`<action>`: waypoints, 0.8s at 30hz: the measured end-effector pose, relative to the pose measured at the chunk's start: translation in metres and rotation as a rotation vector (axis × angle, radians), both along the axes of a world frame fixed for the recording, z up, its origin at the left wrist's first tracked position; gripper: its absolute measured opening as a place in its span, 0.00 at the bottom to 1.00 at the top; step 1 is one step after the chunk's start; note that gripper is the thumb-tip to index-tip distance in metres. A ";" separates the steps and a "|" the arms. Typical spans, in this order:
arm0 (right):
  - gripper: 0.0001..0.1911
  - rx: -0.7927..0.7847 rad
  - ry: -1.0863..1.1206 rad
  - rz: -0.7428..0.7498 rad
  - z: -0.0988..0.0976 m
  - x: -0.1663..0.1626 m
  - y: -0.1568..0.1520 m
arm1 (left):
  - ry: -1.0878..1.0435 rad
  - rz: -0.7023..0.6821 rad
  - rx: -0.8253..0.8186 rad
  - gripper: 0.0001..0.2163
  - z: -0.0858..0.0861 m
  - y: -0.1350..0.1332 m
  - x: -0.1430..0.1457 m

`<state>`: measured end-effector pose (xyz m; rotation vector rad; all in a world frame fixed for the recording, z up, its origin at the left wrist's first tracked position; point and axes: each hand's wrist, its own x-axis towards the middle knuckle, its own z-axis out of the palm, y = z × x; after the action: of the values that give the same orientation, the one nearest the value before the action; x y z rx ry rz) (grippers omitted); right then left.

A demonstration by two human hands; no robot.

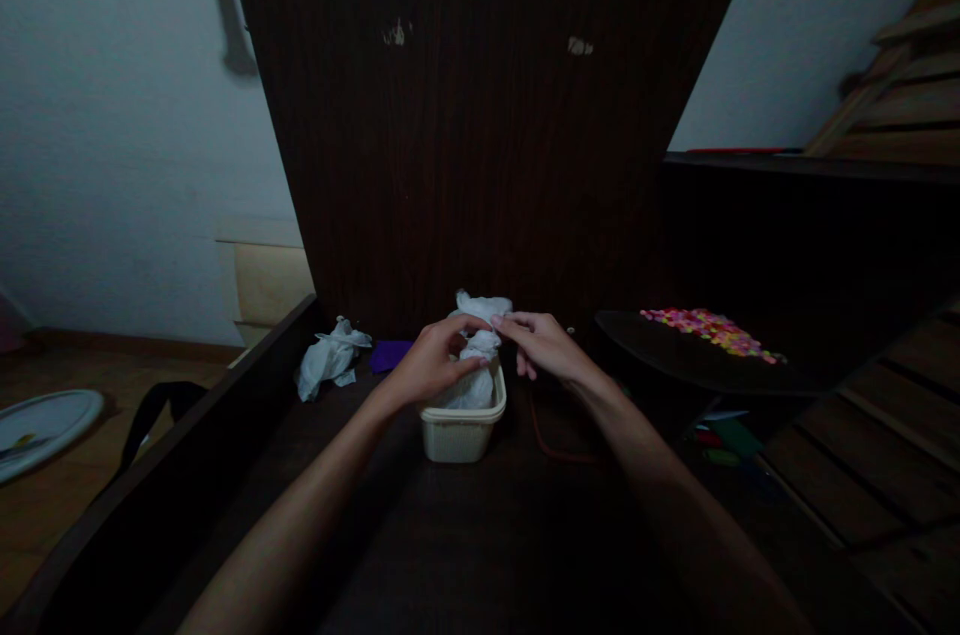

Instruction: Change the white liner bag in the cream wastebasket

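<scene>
A small cream basket (459, 435) stands on a dark tabletop, stuffed with a white plastic bag (480, 347) that sticks up above its rim. My left hand (431, 363) is closed around the bag's middle, just over the basket. My right hand (541, 345) pinches the bag's top from the right side with thumb and forefinger, the other fingers curled.
A crumpled white bag (328, 359) and a purple object (390, 355) lie left of the basket. A dark tray (675, 355) with pink and yellow small pieces (709, 329) sits at right. A dark wooden panel (487, 115) rises behind. A white dish (37, 425) lies on the floor at left.
</scene>
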<state>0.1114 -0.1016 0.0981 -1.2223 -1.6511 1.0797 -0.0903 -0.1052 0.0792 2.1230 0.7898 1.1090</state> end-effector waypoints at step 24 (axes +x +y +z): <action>0.15 -0.049 0.664 -0.030 0.014 -0.014 0.010 | 0.169 -0.050 0.092 0.04 0.010 -0.008 -0.001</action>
<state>0.0974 -0.0916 0.1123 -0.7850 -1.0945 1.3304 -0.0908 -0.1131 0.0891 2.3242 0.7706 0.9659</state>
